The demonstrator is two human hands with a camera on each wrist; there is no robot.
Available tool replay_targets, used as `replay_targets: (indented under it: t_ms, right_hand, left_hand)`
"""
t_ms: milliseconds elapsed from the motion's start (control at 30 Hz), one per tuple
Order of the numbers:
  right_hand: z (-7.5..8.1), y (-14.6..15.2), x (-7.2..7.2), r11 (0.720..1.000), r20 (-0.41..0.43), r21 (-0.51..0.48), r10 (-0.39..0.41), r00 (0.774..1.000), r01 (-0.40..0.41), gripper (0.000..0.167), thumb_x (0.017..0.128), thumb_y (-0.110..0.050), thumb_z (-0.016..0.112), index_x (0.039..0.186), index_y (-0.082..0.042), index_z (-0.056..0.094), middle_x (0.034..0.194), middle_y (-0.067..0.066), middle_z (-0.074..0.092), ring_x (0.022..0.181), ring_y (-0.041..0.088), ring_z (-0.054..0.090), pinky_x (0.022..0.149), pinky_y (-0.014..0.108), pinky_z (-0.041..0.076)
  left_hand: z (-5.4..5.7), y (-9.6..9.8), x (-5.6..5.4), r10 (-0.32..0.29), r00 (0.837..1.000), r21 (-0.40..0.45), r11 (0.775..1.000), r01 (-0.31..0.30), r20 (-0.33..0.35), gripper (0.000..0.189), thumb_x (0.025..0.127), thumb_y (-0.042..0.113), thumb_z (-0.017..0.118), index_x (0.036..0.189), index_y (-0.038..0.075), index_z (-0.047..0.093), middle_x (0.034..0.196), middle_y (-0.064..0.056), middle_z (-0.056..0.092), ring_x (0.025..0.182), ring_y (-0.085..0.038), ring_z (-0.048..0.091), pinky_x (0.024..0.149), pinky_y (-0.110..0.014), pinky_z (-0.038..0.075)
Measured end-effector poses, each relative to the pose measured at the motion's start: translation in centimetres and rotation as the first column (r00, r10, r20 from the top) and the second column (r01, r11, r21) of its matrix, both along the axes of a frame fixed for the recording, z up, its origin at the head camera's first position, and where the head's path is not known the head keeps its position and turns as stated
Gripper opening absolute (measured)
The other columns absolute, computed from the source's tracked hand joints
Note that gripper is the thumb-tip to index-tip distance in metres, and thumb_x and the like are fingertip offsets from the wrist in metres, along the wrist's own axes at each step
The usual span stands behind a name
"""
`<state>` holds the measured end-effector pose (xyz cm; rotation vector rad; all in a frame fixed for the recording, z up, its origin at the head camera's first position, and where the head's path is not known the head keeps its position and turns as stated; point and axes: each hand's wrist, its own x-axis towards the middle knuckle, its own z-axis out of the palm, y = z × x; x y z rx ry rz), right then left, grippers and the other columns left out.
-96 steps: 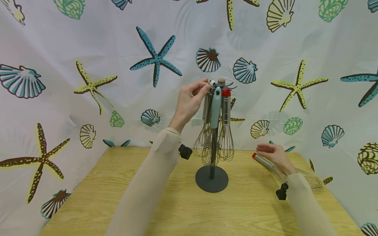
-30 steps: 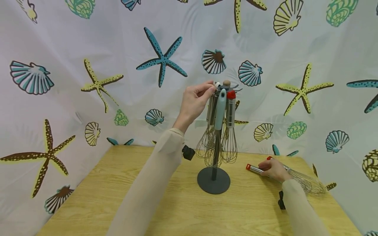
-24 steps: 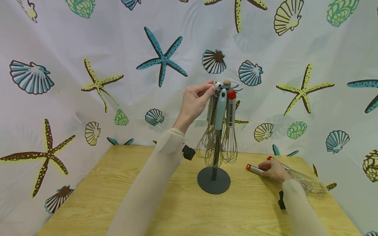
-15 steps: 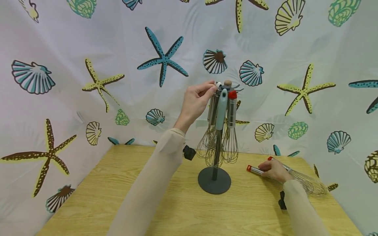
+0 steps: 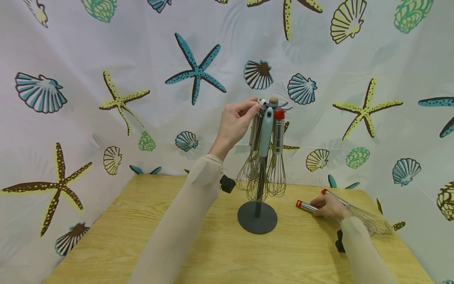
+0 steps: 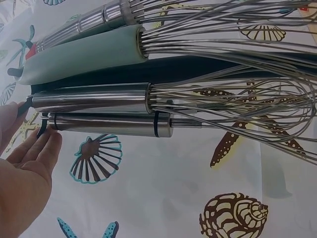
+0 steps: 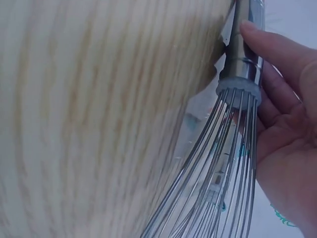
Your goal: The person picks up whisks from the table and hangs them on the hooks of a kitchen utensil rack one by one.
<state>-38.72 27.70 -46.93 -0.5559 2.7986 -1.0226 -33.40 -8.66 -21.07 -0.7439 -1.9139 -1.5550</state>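
A dark stand (image 5: pixel 257 221) holds several hanging whisks. At its top my left hand (image 5: pixel 233 122) pinches a hook (image 6: pixel 41 129) of the stand between thumb and fingers. Right by those fingers are the ends of two steel-handled whisks, one thicker (image 6: pixel 94 98) and one slimmer (image 6: pixel 114 123). A whisk with a pale green handle (image 5: pixel 266 134) and a red-ended steel whisk (image 5: pixel 278 136) hang beside them. At the right, my right hand (image 5: pixel 332 206) grips the steel handle of a red-ended whisk (image 5: pixel 306 205), thumb along its side. Its wires show below the hand (image 7: pixel 218 163).
Another red-ended whisk (image 5: pixel 372 221) lies just behind my right hand, wires pointing right. Everything stands on a wooden table (image 5: pixel 177 240). A curtain (image 5: pixel 156 47) printed with starfish and shells hangs behind and along both sides.
My right hand, loosely bent over the two lying whisks before, now grips the nearer one, whose handle has come apart to the left. My left hand stays at the stand's top.
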Motion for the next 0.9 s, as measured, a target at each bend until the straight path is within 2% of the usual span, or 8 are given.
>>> replay_targets:
  t_ms: [200,367,467,600,900]
  right_hand:
    - [-0.1,0.1,0.0,1.0,0.032,-0.012,-0.027,0.999,0.028,0.033,0.08,-0.001,0.077,0.112,0.005,0.07,0.112,0.021,0.07,0.101,0.032,0.067,0.084,0.04,0.057]
    - [0.5,-0.2,0.2,0.995,0.064,-0.088,-0.039,0.997,0.045,0.036,0.085,-0.005,0.074,0.12,0.003,0.067,0.117,0.021,0.068,0.099,0.023,0.066,0.082,0.036,0.055]
    - [1.0,-0.2,0.4,0.99,0.067,-0.143,-0.012,0.998,0.021,0.039,0.089,-0.006,0.071,0.125,0.007,0.062,0.12,0.025,0.066,0.099,0.026,0.067,0.082,0.037,0.056]
    - [1.2,-0.1,0.4,0.982,0.07,-0.184,-0.02,0.997,0.033,0.042,0.091,-0.009,0.07,0.129,0.006,0.06,0.122,0.025,0.065,0.102,0.027,0.068,0.084,0.038,0.057]
    - [2.0,-0.4,0.1,0.959,0.053,-0.277,-0.055,0.997,0.068,0.045,0.096,-0.015,0.064,0.137,0.001,0.055,0.131,0.025,0.06,0.106,0.022,0.065,0.08,0.028,0.054]
  left_hand:
    - [-0.1,0.1,0.1,-0.001,1.0,0.002,1.0,0.001,0.007,0.025,0.098,0.017,0.062,0.113,0.0,0.073,0.135,-0.01,0.062,0.125,-0.015,0.059,0.099,-0.027,0.051]
    - [0.0,0.1,0.1,-0.014,1.0,0.011,1.0,0.013,0.016,0.025,0.098,0.016,0.061,0.114,-0.001,0.072,0.136,-0.012,0.061,0.125,-0.016,0.059,0.1,-0.028,0.051]
    - [0.0,0.2,0.0,-0.017,1.0,0.008,1.0,0.017,0.006,0.025,0.098,0.016,0.061,0.113,-0.001,0.073,0.136,-0.012,0.061,0.124,-0.016,0.06,0.098,-0.027,0.052]
    - [0.0,0.3,-0.2,-0.014,1.0,0.003,1.0,0.014,0.003,0.025,0.098,0.017,0.061,0.112,0.0,0.073,0.135,-0.01,0.062,0.121,-0.016,0.062,0.097,-0.027,0.052]
    - [-0.6,0.8,-0.1,0.052,0.998,0.019,0.999,-0.051,-0.022,0.025,0.099,0.018,0.061,0.114,0.003,0.073,0.136,-0.01,0.061,0.123,-0.016,0.061,0.099,-0.025,0.051]
